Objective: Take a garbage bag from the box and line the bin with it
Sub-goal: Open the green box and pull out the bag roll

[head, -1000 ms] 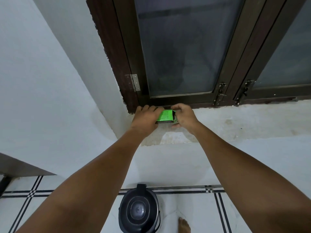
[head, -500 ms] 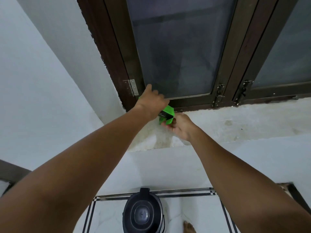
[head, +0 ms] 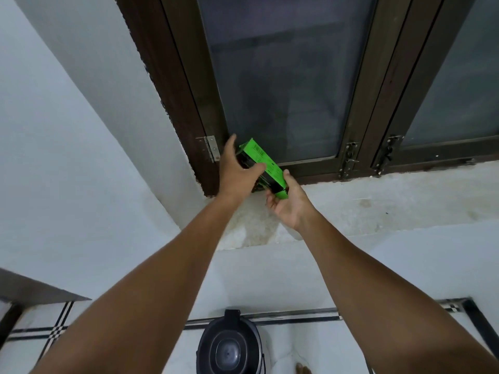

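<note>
As two hands clamp one green box [head: 266, 166], left hand [head: 237, 171] fingers wrapped, right hand [head: 287, 205] fingers pinching, one bin [head: 229, 346] below

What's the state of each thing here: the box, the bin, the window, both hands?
Green box: tilted, held above the sill.
Left hand: gripping its upper end.
Right hand: holding its lower end.
Bin: lid shut, on the floor.
Window: closed.

Glossy green cardboard box [head: 266, 164], dark wooden window frame [head: 172, 103], rough plaster sill [head: 378, 201].
</note>
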Demonstrator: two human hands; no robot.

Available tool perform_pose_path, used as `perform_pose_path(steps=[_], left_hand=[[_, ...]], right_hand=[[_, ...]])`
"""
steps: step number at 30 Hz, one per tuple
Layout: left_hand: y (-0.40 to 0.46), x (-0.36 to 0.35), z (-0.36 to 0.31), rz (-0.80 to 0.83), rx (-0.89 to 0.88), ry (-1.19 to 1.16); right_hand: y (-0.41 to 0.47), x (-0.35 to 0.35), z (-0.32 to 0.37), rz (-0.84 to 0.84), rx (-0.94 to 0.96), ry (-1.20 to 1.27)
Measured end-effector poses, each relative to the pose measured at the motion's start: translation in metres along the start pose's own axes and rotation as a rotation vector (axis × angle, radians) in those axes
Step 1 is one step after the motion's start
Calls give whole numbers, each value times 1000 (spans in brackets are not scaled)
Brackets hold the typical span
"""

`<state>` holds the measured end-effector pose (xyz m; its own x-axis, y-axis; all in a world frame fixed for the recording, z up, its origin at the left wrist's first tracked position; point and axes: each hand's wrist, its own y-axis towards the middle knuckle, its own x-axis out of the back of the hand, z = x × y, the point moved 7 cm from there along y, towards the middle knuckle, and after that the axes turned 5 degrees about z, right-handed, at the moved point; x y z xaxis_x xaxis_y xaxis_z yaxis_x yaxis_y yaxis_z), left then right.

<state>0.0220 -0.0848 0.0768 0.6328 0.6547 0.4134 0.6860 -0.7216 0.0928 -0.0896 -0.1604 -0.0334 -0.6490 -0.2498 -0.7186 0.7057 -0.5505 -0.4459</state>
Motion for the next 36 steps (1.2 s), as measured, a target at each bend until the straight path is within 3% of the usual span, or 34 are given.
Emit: perform_pose_path(steps=[2, 4, 10, 16, 21, 26, 29, 33, 36], left_hand=[[-11, -3, 19, -158, 153, -328], [-18, -11, 24, -164, 194, -404], [-28, -1, 17, -171, -30, -67], [-31, 4, 17, -241, -73, -134], [-30, 12, 50, -328, 125, -470], [-37, 9, 83, -407, 363, -832], [-40, 7, 93, -402, 447, -888], [-39, 1, 102, -334, 508, -899], [-39, -1, 113, -336, 584, -852]], right_hand=[[-1, 1, -3, 6, -20, -9], [-1, 4, -6, -11, -41, -61], [-4, 9, -10, -20, -73, -100], [-7, 10, -15, -51, -94, -74], [-15, 9, -9, -53, -111, -145], [-11, 10, -1, -102, 21, -202], [-10, 18, 3, -183, 76, -196], [-11, 19, 0, -125, 57, -255], [-14, 23, 9, -185, 117, -231]])
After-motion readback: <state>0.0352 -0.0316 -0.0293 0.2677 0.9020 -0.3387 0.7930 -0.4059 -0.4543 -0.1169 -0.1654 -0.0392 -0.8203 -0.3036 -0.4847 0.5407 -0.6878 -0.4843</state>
